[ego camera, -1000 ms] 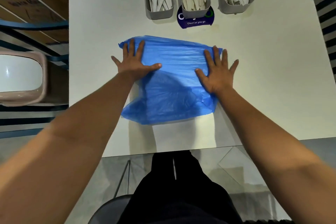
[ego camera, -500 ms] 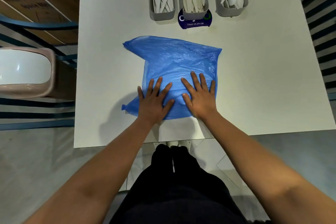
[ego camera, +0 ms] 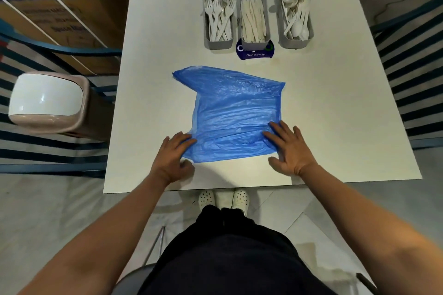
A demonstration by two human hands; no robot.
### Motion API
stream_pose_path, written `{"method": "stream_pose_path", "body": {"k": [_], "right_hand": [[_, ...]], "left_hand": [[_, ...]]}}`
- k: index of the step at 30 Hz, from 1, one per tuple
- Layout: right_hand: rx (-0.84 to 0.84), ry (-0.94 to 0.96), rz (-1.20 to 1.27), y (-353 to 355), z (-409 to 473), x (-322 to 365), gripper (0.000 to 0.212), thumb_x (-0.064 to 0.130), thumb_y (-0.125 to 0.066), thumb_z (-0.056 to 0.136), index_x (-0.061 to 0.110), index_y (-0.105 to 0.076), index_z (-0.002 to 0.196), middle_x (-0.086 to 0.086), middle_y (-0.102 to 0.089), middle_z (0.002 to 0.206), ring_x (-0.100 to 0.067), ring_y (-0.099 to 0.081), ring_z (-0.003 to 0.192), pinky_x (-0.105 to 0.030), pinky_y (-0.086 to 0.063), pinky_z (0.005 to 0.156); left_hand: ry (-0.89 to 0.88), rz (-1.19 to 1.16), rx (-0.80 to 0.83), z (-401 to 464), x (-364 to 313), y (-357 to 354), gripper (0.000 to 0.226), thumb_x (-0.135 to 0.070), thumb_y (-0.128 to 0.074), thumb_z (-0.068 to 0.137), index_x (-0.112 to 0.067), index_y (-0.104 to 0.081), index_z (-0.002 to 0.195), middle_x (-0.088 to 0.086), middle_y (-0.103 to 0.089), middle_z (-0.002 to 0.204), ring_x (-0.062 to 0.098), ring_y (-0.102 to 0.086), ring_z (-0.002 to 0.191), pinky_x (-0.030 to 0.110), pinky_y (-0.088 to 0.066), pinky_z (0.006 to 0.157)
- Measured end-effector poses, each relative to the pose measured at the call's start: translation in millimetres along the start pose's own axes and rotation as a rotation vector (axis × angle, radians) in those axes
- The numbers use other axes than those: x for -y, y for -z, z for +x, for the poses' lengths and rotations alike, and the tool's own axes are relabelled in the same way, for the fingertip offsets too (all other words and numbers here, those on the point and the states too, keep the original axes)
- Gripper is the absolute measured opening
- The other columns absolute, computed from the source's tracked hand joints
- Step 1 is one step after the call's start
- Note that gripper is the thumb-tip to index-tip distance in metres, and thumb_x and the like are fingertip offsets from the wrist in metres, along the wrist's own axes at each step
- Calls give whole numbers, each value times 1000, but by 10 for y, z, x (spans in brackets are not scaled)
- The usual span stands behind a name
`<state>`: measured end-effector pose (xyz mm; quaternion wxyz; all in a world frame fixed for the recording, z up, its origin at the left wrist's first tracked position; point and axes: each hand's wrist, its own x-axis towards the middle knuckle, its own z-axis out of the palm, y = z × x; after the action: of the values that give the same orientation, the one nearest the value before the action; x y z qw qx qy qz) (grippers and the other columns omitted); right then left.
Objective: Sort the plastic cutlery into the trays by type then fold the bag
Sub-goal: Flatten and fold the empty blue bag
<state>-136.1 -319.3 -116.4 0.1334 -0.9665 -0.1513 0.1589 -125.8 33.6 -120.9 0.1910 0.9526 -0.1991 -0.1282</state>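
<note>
"Clean as you go" on blue sticker point(ego camera: 255, 52)

— We see even, soft light on the white table point(ego camera: 335, 115), with faint shadows below the hands.

— Lines bow at our frame edges; the bin point(ego camera: 45, 103) lid glints.
</note>
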Motion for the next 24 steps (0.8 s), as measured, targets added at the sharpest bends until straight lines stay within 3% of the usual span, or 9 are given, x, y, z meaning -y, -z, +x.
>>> {"method": "stream_pose_path", "body": {"k": [3,7,10,13,16,19,21,24], "right_hand": [[-46,-107,66,3,37,83,62,43,-31,76,24,-54,131,-5,-38,149,-31,-27,141,-54,-18,112],[-168,-200,182,84,158,128,40,37,-42,82,17,-73,98,-7,-60,129,-31,-46,128,-47,-35,104],[-114,-19,77,110,105,42,51,50,-46,70,14,-71,96,-9,-63,122,-36,-50,123,-48,-40,97],[-65,103,-17,88,54,-14,52,44,-48,66,13,-68,102,-11,-60,126,-38,-49,124,-50,-39,96],[-132,36,77,28,72,-11,39,26,-46,73,3,-69,94,-16,-64,119,-42,-53,119,-51,-42,95],[-220,-88,297,63,98,68,40,17,-43,77,-2,-64,106,-20,-62,115,-40,-53,107,-40,-44,94],[-287,-197,459,161,131,142,42,19,-38,78,-3,-60,106,-17,-61,100,-31,-50,92,-28,-39,80],[-416,-370,731,279,230,193,33,23,-42,84,-3,-57,100,-6,-52,72,-18,-45,65,-19,-35,61]], "left_hand": [[51,-61,-97,53,-11,15,39,-20,-44,72,-9,-67,101,14,-67,110,25,-54,105,46,-51,85],[107,-155,-150,145,-78,110,34,-24,-44,81,-7,-72,89,9,-71,96,27,-63,89,36,-50,84],[214,-222,-156,199,-118,235,33,-24,-41,86,-8,-70,92,7,-70,84,31,-60,76,47,-40,92],[280,-299,-166,214,-124,303,36,-29,-38,91,-7,-67,97,8,-68,83,37,-55,87,47,-33,102],[350,-440,-204,247,-108,378,27,-26,-46,95,-8,-66,100,9,-61,85,32,-55,93,32,-41,83],[360,-545,-236,353,-165,491,18,-16,-49,96,-7,-65,97,9,-63,87,17,-58,76,16,-43,68],[364,-580,-264,462,-206,569,14,-12,-49,95,-9,-62,91,3,-60,81,1,-55,66,4,-39,60],[379,-628,-297,623,-234,664,15,-15,-48,97,-9,-58,87,-1,-56,75,-3,-54,61,4,-39,58]]}}
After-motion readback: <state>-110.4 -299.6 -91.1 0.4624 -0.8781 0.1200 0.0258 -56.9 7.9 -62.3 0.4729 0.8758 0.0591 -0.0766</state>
